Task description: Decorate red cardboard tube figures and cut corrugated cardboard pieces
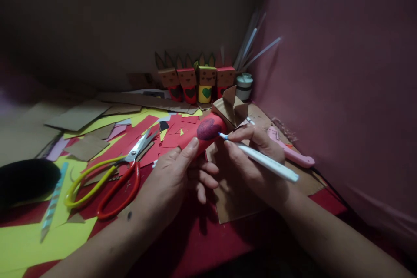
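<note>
My left hand [182,169] grips a red paper tube figure [190,134], thumb on top and fingers beneath. The figure lies tilted, its brown cardboard head with two pointed ears [228,106] towards the upper right. A dark purple heart [208,129] is coloured on the red body. Between thumb and fingers, my right hand [257,156] holds a white marker pen [267,163]. The marker's blue tip touches or nearly touches the heart's right edge. Under both hands lies a brown cardboard sheet [228,204].
Scissors [132,156] with yellow and red handles lie left, beside a striped pencil [54,202] and coloured paper scraps [130,134]. Several finished-looking figures [205,82] stand at the back near a small jar [244,86]. A pink cutter-like tool [293,153] rests right, near the wall [342,95].
</note>
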The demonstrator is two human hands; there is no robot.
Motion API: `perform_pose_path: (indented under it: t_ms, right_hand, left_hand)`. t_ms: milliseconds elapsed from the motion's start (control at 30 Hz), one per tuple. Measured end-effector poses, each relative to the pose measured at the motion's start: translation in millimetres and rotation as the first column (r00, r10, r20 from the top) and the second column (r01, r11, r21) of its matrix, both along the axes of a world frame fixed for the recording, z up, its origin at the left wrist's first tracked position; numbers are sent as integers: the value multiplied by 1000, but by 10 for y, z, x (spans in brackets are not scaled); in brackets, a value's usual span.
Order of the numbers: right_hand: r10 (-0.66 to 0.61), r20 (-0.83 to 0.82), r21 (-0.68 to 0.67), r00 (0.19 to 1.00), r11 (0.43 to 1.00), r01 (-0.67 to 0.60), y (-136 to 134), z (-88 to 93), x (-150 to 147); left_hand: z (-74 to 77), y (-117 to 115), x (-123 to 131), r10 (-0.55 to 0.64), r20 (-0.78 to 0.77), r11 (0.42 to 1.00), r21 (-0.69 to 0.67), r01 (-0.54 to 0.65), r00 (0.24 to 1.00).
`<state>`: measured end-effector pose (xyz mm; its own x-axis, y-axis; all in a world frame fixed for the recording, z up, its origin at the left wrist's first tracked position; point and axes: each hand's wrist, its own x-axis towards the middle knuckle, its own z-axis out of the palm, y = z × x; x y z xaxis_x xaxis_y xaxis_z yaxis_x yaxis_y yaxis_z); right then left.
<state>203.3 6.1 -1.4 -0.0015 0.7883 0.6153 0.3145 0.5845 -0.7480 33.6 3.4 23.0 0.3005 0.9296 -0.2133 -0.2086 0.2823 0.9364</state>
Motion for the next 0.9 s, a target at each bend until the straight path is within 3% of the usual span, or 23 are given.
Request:
perform_pose_path:
  t_ms: [133,333,533,700,900]
  right_hand:
    - [22,-82,-92,996,995,-30,35,48,9]
    - [38,-134,-47,990,998,-45,125,147,26]
    - [11,-31,41,999,999,-9,219,221,27]
    - [9,-57,10,998,1000,-8,270,176,-12]
    - [-12,-81,-2,997,1000,12,293,128,-51]
  left_hand:
    - [121,127,-16,-35,-132,999,-3,35,991]
    - [288,224,14,-11,-253,995,91,35,967]
    - [214,275,3,18,-204,998,66,-4,979]
    - [130,273,-3,8,-58,1000,-17,-9,998]
    - [36,272,-10,-15,-46,1000,20,16,999]
